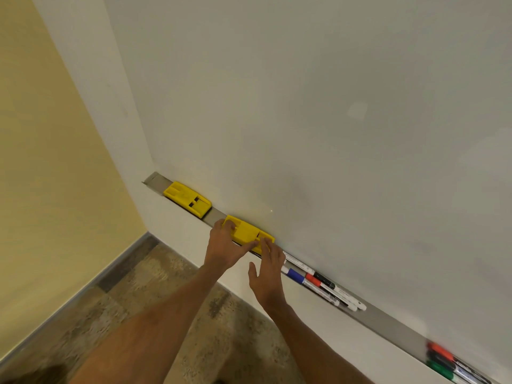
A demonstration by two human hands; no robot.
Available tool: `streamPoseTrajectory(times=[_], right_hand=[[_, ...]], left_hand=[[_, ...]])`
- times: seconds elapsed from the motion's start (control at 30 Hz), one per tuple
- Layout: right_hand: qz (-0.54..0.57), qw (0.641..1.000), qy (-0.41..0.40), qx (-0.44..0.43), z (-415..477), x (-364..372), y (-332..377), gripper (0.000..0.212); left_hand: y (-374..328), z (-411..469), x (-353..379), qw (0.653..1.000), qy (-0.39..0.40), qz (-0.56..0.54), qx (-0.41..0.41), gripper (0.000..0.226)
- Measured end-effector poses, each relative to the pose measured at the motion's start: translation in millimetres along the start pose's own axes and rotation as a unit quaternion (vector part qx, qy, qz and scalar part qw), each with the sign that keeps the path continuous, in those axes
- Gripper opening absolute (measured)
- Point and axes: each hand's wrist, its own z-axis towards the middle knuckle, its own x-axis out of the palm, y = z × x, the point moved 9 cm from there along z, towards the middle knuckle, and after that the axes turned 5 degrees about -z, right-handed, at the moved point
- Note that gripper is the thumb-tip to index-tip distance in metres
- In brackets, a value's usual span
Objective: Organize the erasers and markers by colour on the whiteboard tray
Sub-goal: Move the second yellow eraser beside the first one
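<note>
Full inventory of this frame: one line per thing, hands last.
end eraser: 1, yellow, tray's left end
held eraser: 1, yellow, on the tray further right, apart from the first
middle markers: at least 3, white barrels, blue, red and black caps, on the tray right of the held eraser
right markers: 3 seen, red, black and green caps, tray's right end, partly cut off
tray: 1, grey, below the whiteboard
whiteboard: 1, white
wall: yellow, left
floor: mottled brown
left hand: grips the held eraser's left end
right hand: fingertips touch its right end

Left hand (224, 245) gripping yellow eraser (246, 231), right hand (267, 270) straight-fingered touching it, forearms extended
</note>
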Motion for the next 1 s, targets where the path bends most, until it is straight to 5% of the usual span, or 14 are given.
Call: streamPoseTrajectory(times=[0.27,0.47,0.6,1.0], right_hand=[[0.002,0.999,0.001,-0.040,9.4,14.2,13.4,0.058],[-0.038,0.996,-0.069,-0.027,33.0,5.3,12.0,0.040],[-0.158,0.986,-0.020,-0.052,43.1,19.8,4.7,0.036],[-0.256,0.952,0.069,-0.151,29.7,30.2,-11.5,0.064]], left_hand=[[11.5,21.5,-15.4,0.998,-0.033,0.051,-0.029,0.069],[21.0,34.4,-29.5,0.996,-0.041,0.069,-0.040,0.067],[25.4,37.5,-36.7,0.995,-0.058,0.069,-0.035,0.067],[20.8,35.2,-37.8,0.995,-0.060,0.081,-0.002,0.070]])
